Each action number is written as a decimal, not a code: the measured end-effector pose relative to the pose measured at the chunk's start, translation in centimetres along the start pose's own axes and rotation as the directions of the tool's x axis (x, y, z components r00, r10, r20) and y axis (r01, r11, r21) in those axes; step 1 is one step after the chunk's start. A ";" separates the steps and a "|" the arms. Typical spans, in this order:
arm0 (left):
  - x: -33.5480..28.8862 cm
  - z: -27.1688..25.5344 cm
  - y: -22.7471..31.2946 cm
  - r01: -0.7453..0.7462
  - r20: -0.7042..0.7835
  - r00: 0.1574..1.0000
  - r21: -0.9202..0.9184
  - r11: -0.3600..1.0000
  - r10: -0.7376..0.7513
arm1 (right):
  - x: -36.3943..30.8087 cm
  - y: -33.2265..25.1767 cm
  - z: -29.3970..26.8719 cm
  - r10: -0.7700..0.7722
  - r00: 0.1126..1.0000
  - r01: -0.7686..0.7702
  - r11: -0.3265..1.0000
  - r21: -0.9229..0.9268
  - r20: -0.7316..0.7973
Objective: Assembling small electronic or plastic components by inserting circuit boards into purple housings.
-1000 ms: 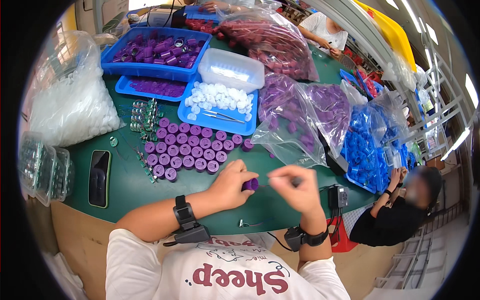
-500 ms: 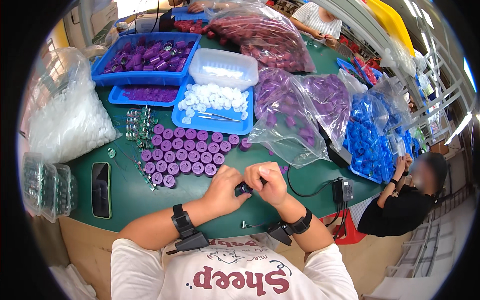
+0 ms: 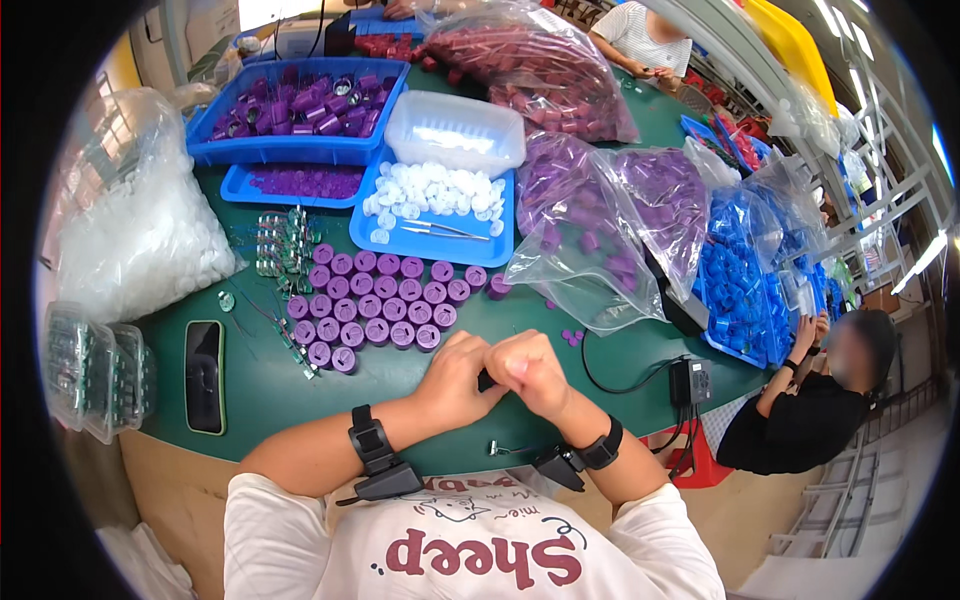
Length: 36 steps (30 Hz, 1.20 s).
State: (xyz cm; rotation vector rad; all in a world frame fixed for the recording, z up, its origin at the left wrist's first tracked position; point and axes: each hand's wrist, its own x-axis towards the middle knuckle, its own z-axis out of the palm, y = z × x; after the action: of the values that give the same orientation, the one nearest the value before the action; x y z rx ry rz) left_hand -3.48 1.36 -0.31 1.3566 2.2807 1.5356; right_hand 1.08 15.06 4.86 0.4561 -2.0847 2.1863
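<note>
Over the near edge of the table, my left hand (image 3: 455,382) and my right hand (image 3: 530,372) meet, both closed. A small dark purple cup (image 3: 486,380) sits in the fingers of my left hand, nearly all hidden between the two hands. The fingers of my right hand are curled into a fist against it; what they grip is hidden. Just beyond, purple cups (image 3: 385,290) stand in close rows on the green table (image 3: 290,415). Left of them lie small green circuit boards (image 3: 283,245) with thin wires. One more little board (image 3: 497,449) rests near my right wrist.
Behind stand a blue bin (image 3: 300,152) of purple cups and a blue tray (image 3: 430,245) with white discs and tweezers (image 3: 440,233). Plastic bags (image 3: 580,240) of purple parts lie right. A phone (image 3: 205,375) and clear boxes (image 3: 90,375) are left; a black adapter (image 3: 690,380) is right.
My hands have drawn together, and the purple cup that showed between them is now mostly covered. The view has shifted slightly.
</note>
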 end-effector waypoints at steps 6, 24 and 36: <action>1.8 -3.7 3.2 0.116 -0.132 0.982 -0.127 0.985 -0.133 | 0.7 -7.4 -4.3 -0.291 0.949 0.315 0.863 0.396 -0.122; 12.7 -16.1 -3.9 0.104 -0.265 0.962 0.557 0.824 0.058 | -5.4 -1.6 -0.7 0.394 0.886 -0.038 0.586 -0.809 0.244; 16.1 -4.7 -5.6 0.103 -0.011 0.994 0.503 0.858 -0.113 | -4.8 -0.5 -3.2 0.365 0.926 -0.188 0.659 -0.729 0.092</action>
State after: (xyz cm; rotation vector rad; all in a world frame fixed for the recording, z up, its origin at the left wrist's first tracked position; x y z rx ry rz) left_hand -19.05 8.61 3.84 1.2902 2.8150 0.9137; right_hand 5.25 18.90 3.97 0.3226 -3.0657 1.2479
